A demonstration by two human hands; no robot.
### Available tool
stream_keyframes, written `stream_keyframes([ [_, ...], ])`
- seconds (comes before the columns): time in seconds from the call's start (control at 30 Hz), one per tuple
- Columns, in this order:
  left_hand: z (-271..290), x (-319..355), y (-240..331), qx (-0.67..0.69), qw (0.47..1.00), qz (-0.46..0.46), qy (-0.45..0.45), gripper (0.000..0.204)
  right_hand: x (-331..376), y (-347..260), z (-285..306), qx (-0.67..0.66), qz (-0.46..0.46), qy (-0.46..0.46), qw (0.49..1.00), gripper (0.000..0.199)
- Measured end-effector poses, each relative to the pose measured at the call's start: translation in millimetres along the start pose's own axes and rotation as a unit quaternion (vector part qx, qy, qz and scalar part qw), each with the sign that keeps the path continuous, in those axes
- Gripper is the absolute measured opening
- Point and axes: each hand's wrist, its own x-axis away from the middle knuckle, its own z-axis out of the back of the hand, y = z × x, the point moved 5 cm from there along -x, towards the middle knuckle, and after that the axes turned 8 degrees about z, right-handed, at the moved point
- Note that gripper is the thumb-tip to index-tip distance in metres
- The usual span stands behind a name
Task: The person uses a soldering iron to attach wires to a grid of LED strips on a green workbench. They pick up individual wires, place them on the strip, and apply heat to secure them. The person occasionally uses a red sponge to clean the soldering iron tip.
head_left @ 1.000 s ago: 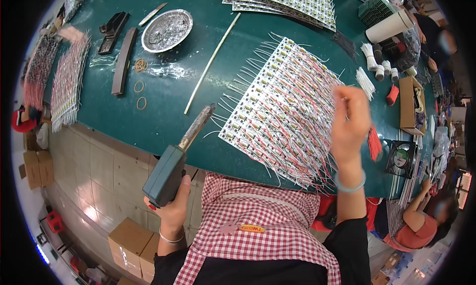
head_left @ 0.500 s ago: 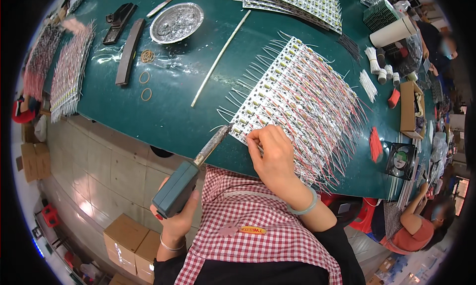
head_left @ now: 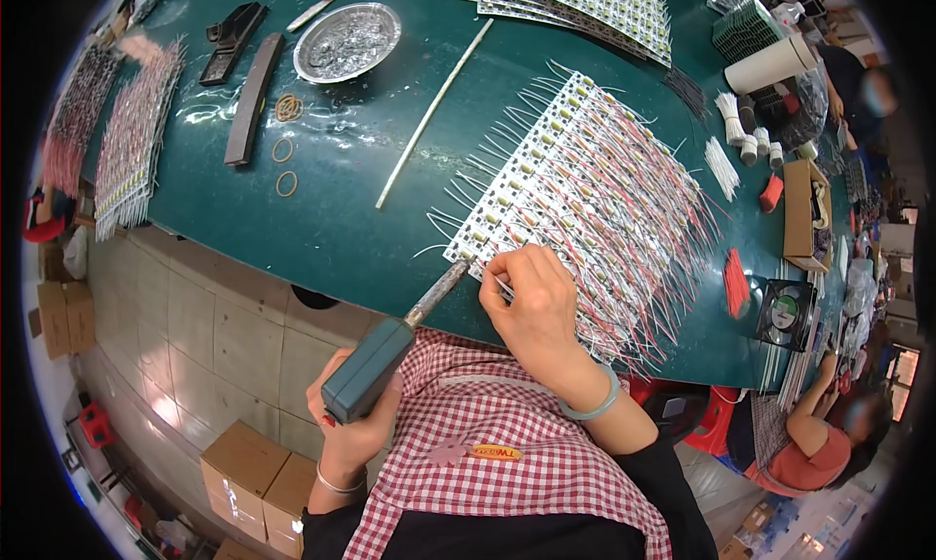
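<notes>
My left hand (head_left: 356,409) is wrapped round the dark green handle of a soldering iron (head_left: 375,360). The iron's tip rests at the near left corner of a white circuit board panel (head_left: 507,204). Rows of small yellowish parts cover the panel, and many red and white wires stand out from it. White wires also fringe its left edge. Just right of the iron's tip, my right hand (head_left: 531,292) is closed in a pinch low over the panel's near edge. What its fingertips grip is too small and hidden to make out.
Beyond the panel lie a thin pale rod (head_left: 434,116), a metal bowl (head_left: 348,43) of solder scraps and stacked panels (head_left: 585,9). Rubber bands (head_left: 288,109) and a dark bar (head_left: 254,100) are to the left. Right are red wires (head_left: 736,282), a small fan (head_left: 786,313) and a seated person (head_left: 814,433).
The soldering iron in my left hand has moved a little right and down along the panel's near corner, closer to my right hand. My right hand has shifted slightly left, still pinched.
</notes>
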Motion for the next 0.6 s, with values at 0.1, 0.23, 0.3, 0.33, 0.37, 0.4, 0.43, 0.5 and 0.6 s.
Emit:
stream_keyframes([
  [0.1,-0.9,0.0,-1.7,-0.006,1.0,-0.002,-0.001,0.021,0.1,0.4,-0.5,-0.002,0.0,0.0,1.0,0.019],
  [0.23,-2.2,-1.3,0.8,-0.021,1.0,-0.009,-0.008,0.02,-0.1,0.1,-0.6,0.001,-0.004,-0.004,1.0,0.018],
  [0.3,-2.6,-1.8,2.1,-0.026,0.999,-0.019,-0.006,0.019,0.2,0.1,-1.0,0.003,-0.005,-0.006,1.0,0.018],
  [0.33,-2.5,-1.6,1.1,-0.025,0.999,-0.019,-0.006,0.019,0.5,0.3,-1.4,0.003,-0.004,-0.006,1.0,0.018],
  [0.37,-2.4,-1.5,-0.6,-0.024,1.0,-0.018,-0.005,0.019,0.8,0.4,-1.8,0.003,-0.004,-0.007,1.0,0.018],
  [0.4,-2.1,-1.5,-1.5,-0.022,1.0,-0.019,-0.004,0.019,0.6,0.4,-1.8,0.003,-0.003,-0.006,1.0,0.018],
  [0.43,-2.0,-1.8,0.4,-0.03,0.999,-0.024,-0.004,0.018,0.5,0.4,-1.9,0.004,-0.002,-0.006,1.0,0.018],
  [0.5,-2.2,-2.9,5.6,-0.046,0.998,-0.037,-0.003,0.018,0.4,0.2,-1.7,0.004,-0.002,-0.005,1.0,0.018],
  [0.6,-0.7,-2.0,3.4,-0.041,0.999,-0.029,0.004,0.017,0.5,-0.1,-1.6,0.006,-0.005,-0.004,1.0,0.017],
])
